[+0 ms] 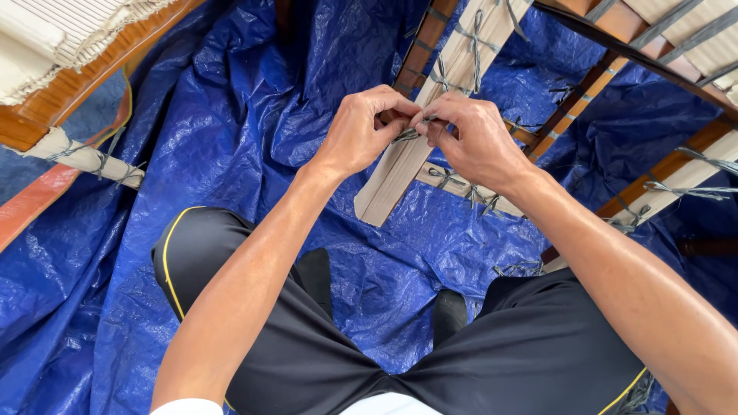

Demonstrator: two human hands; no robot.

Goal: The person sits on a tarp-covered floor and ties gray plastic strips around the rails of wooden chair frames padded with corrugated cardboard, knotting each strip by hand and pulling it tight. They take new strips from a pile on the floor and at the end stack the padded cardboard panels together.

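Pinching a grey cord tie [407,135] on the pale wooden slat [400,165], left hand [361,131] and right hand [473,138] are meeting fingertips-together over it, slat lying above the blue tarp [231,115], beside brown frame rails [573,107].

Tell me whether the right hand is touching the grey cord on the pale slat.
Touching. The head view shows the right hand pinching the grey cord at its fingertips over the pale slat, with the left hand gripping it too.
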